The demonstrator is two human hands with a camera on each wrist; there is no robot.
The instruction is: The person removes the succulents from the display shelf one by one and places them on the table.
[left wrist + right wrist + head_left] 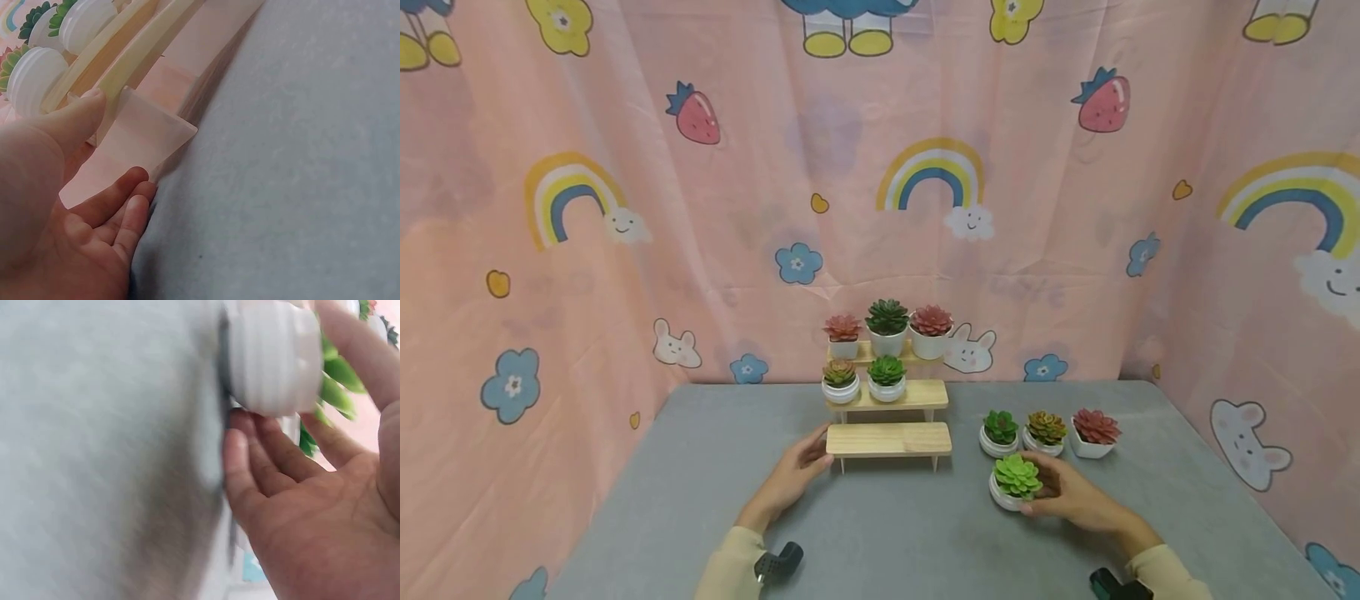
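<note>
My right hand [1067, 496] holds a bright green potted succulent [1017, 477] in a ribbed white pot [275, 359], thumb on one side and fingers on the other. The pot is low over the grey table, in front of other potted succulents. At the left end of a three-step wooden stand [889, 439], my left hand [793, 471] has its thumb at the lowest board's edge. Its other fingers [134, 222] lie loosely bent beside the stand's pale leg [147, 134]. That lowest board is bare.
A green succulent [1000, 427], a yellowish one [1046, 428] and a red one [1096, 427] stand on the table at right. The middle step bears two pots, the top step three. A patterned pink curtain [850, 250] hangs behind the table [700, 483].
</note>
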